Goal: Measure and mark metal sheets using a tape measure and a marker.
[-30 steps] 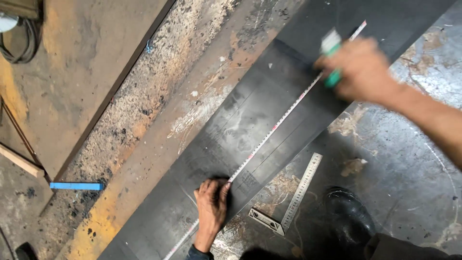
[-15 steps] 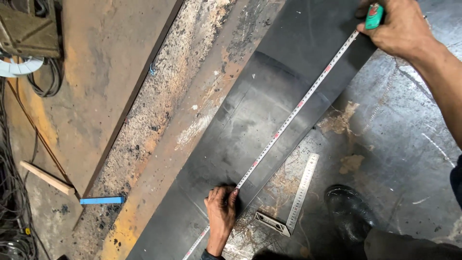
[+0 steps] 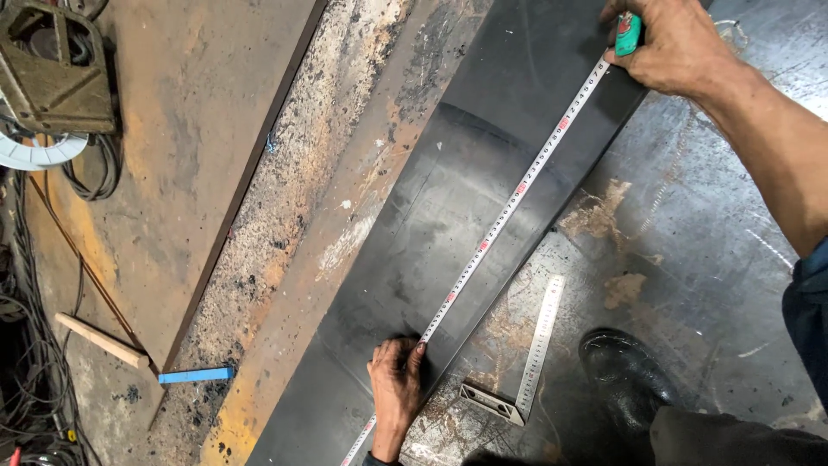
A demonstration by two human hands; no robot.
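Observation:
A long dark steel plate (image 3: 448,216) lies diagonally on the workshop floor. A white tape measure blade (image 3: 509,207) is stretched along it. My right hand (image 3: 677,47) grips the green tape measure case (image 3: 628,34) at the plate's far end, top right. My left hand (image 3: 395,384) presses the tape down on the plate near its lower edge, fingers curled over the blade.
A metal try square (image 3: 530,358) lies on the floor right of the plate, beside my black boot (image 3: 625,375). Rusty steel plates (image 3: 207,147) lie to the left. A blue marker (image 3: 196,375), a wooden stick (image 3: 102,341), cables (image 3: 26,345) and an olive metal tool (image 3: 56,69) are at far left.
My right hand has drawn the tape case farther up and right along the plate, lengthening the blade. My left hand stays pressed on the tape. The view has shifted slightly.

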